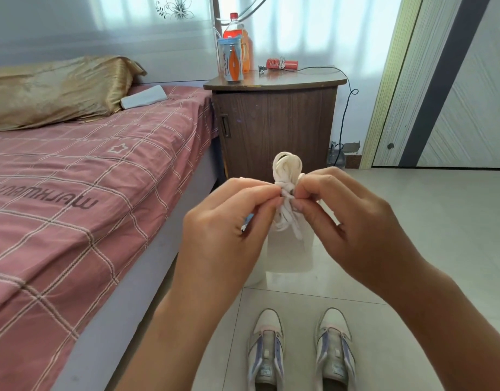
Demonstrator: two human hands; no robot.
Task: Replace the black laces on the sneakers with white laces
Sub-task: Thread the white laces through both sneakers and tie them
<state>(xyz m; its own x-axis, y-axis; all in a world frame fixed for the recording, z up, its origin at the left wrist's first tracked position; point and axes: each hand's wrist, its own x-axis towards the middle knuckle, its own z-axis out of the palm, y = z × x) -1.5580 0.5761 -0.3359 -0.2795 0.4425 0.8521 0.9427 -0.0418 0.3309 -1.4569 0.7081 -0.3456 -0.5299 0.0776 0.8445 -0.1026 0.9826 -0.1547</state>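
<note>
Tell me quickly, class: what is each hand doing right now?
Left hand: fingertips pinch the bundle of white laces.
Right hand: fingers curled, pinching the same bundle.

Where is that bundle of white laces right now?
The bundle of white laces is mid-frame in the head view, pinched between the left hand and right hand, above the two sneakers on the floor.

— Where does the view sit?
— On the person's head, facing forward and down, close above both raised hands.
— And farther off?
— The pale tiled floor below, well apart.
</note>
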